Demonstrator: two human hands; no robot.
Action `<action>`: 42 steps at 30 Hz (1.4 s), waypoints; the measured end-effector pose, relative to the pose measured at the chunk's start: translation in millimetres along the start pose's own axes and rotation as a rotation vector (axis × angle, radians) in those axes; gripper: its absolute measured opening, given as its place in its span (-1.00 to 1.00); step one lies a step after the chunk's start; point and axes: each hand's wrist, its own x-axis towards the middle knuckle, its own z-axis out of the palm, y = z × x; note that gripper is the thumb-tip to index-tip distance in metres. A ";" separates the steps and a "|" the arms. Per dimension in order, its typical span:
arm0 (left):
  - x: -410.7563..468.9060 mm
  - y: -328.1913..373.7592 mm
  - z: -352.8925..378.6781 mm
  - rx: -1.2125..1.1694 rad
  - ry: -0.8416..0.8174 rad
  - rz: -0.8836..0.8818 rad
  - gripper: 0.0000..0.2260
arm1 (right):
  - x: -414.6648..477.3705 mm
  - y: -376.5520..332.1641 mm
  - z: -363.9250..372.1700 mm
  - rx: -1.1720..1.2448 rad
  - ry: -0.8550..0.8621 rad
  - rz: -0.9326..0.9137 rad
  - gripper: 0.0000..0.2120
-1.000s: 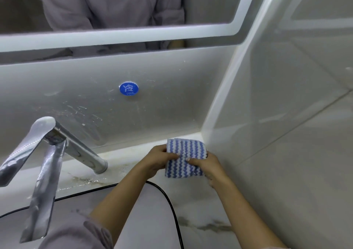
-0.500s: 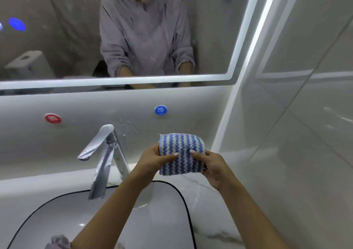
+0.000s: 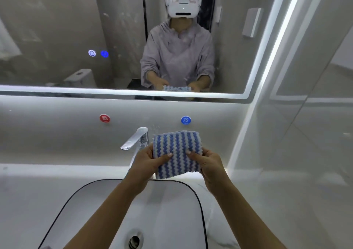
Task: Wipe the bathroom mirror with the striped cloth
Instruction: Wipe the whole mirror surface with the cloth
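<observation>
My left hand [image 3: 147, 160] pinches the striped cloth [image 3: 177, 153] at its 9 o'clock edge and my right hand [image 3: 208, 162] at its 3 o'clock edge, thumbs across the front and fingers curled behind. The cloth is folded into a pad and held in the air above the far rim of the basin [image 3: 198, 197], just at 3 o'clock of the faucet [image 3: 136, 138]. The mirror [image 3: 57, 28] stands at 12 o'clock, well apart, its glass looking hazy. To do this well, I'd pass the pad to one hand, flat palm behind it, lift toward 12 o'clock, then press evenly in overlapping strokes.
</observation>
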 end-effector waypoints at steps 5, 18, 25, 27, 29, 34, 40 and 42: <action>-22.9 14.4 -25.8 -0.008 0.055 0.049 -0.64 | -10.4 -1.6 31.1 -0.053 -0.054 -0.035 -0.88; -78.8 40.4 -161.4 -0.005 0.076 0.128 -0.74 | -57.3 33.3 170.8 -0.144 -0.079 -0.190 -0.81; -114.1 61.7 -273.7 0.056 0.019 0.167 -0.74 | -87.8 65.2 279.7 -0.111 -0.061 -0.209 -0.74; -122.3 67.5 -299.1 0.077 0.025 0.168 -0.72 | -94.5 72.0 305.6 -0.106 -0.058 -0.209 -0.75; -129.0 72.4 -319.7 0.094 0.032 0.159 -0.70 | -100.2 77.6 326.6 -0.101 -0.051 -0.209 -0.74; -133.7 76.7 -350.6 0.119 0.067 0.139 -0.68 | -102.8 87.5 356.9 -0.093 -0.085 -0.178 -0.76; -126.1 79.1 -365.9 0.111 0.143 0.140 -0.72 | -85.6 92.5 376.2 -0.132 -0.118 -0.183 -0.79; -122.9 81.6 -369.6 0.107 0.161 0.142 -0.71 | -77.2 92.6 380.0 -0.138 -0.136 -0.188 -0.82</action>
